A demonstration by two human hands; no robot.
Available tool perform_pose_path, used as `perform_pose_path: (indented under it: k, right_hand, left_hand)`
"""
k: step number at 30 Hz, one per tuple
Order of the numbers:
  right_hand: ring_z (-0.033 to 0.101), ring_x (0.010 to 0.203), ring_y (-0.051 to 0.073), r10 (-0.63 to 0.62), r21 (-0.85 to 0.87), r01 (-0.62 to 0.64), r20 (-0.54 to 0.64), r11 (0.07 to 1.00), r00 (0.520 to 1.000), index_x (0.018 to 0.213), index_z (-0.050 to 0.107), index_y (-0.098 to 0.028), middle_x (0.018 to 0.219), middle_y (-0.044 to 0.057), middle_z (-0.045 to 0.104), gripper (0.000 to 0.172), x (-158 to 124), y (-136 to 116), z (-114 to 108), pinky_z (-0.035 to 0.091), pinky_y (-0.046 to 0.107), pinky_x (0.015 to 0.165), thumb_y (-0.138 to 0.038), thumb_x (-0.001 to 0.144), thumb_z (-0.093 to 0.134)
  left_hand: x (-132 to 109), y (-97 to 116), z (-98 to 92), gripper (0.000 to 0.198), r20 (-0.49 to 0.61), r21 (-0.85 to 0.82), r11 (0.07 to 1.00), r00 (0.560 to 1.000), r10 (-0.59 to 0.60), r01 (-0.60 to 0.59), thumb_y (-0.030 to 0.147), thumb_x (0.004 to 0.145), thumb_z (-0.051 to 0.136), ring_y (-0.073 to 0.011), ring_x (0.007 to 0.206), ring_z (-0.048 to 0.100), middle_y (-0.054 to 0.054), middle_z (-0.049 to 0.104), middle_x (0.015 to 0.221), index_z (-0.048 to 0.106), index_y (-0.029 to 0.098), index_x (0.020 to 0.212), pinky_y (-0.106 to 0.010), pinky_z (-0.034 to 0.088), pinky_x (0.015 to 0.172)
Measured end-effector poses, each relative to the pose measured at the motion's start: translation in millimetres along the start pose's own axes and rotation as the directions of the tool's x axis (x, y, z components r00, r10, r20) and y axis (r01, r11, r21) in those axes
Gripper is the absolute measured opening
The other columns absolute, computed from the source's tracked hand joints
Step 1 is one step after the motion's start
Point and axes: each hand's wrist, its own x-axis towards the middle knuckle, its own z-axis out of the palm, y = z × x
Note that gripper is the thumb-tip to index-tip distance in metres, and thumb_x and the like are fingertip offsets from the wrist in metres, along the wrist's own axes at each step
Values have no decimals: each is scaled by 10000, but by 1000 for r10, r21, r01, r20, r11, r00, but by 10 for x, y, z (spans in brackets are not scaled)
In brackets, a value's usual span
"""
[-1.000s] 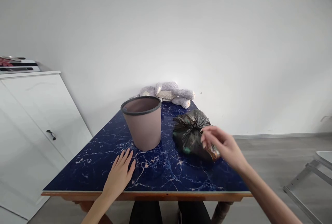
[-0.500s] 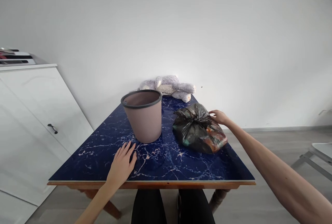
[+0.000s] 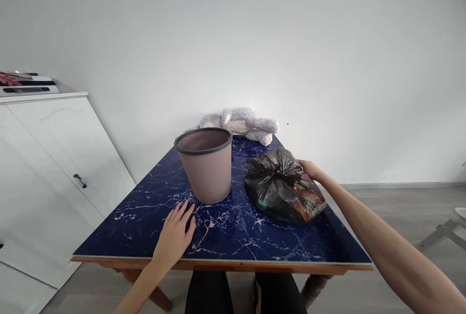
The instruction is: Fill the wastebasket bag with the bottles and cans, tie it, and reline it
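Note:
A tied black rubbish bag [image 3: 280,188], full and lumpy, lies on the right half of a dark blue marbled table [image 3: 145,217]. My right hand [image 3: 310,168] rests against the far right side of the bag; its fingers are hidden behind the plastic. A mauve bin with a dark grey rim [image 3: 206,163] stands upright and empty left of the bag. In front of the bin my left hand [image 3: 174,236] lies flat on the tabletop, fingers stretched out, holding nothing.
A pale grey soft toy [image 3: 240,124] lies at the table's far edge by the white wall. A white cabinet [image 3: 47,158] with a dark handle stands at the left. Grey floor runs to the right, with a pale chair frame [image 3: 444,229] at the edge.
My right hand has gone from the near side of the bag, over it, to its far right side. My left hand has stayed flat on the table. The view has shifted slightly.

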Motion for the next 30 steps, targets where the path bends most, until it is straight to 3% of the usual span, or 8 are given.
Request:
perform_pose_path:
  k: [6, 10, 13, 16, 19, 24, 30]
  right_hand:
    - [702, 1091, 228, 233, 148, -225, -39, 963, 972, 1188, 707, -179, 1237, 79, 712, 245, -82, 28, -35, 599, 441, 955, -357, 1020, 710]
    - [714, 974, 200, 376, 372, -309, -119, 875, 919, 1057, 723, -160, 1085, 47, 739, 191, -142, 28, -205, 604, 398, 895, -346, 1013, 716]
    - [703, 848, 171, 471, 590, -293, -172, 753, 865, 1018, 715, -149, 949, 26, 732, 166, -200, -12, -411, 602, 356, 814, -313, 995, 721]
    - [692, 804, 168, 521, 792, -187, -186, 581, 833, 946, 717, -174, 861, 31, 732, 99, -278, -120, -646, 599, 309, 759, -270, 928, 735]
    - [689, 773, 162, 512, 926, -62, -149, 371, 846, 860, 697, -229, 798, 22, 719, 42, -383, -298, -859, 608, 271, 724, -259, 870, 725]
    - [649, 665, 138, 447, 998, 29, -54, 62, 893, 735, 590, -246, 664, -14, 611, 152, -628, -657, -1117, 624, 246, 689, -198, 829, 699]
    - [618, 599, 120, 314, 992, -8, 46, -122, 948, 754, 595, -230, 658, -28, 626, 144, -1020, -1081, -1218, 628, 251, 666, -150, 801, 705]
  left_hand:
    - [0, 23, -24, 577, 5, 0, 1000, 1000, -13, 13, 487, 1082, 371, -380, 1531, 464, -109, 546, 1618, 624, 208, 1520, -613, 399, 1246]
    - [2, 16, -33, 583, 19, 12, 1000, 1000, -5, 5, 491, 1088, 357, -378, 1536, 458, -105, 548, 1617, 616, 206, 1526, -612, 398, 1248]
    - [10, -4, -23, 581, 25, -3, 1000, 1000, 4, -3, 494, 1089, 366, -384, 1541, 447, -101, 550, 1616, 612, 206, 1530, -625, 392, 1248]
    - [17, -22, -11, 590, 31, -15, 1000, 1000, 5, -5, 498, 1090, 368, -386, 1544, 442, -105, 543, 1620, 604, 192, 1535, -633, 385, 1251]
    - [13, -31, -7, 589, 35, -23, 1000, 999, -8, 8, 501, 1089, 370, -382, 1542, 447, -100, 551, 1615, 612, 189, 1525, -636, 386, 1252]
    - [-3, -43, -2, 584, 34, -23, 1000, 999, 1, 0, 510, 1087, 386, -388, 1535, 456, -92, 555, 1613, 610, 197, 1526, -643, 405, 1239]
    - [36, 32, -105, 474, -48, -86, 996, 999, 23, -27, 448, 1076, 436, -371, 1451, 560, -118, 664, 1497, 702, 206, 1384, -621, 453, 1206]
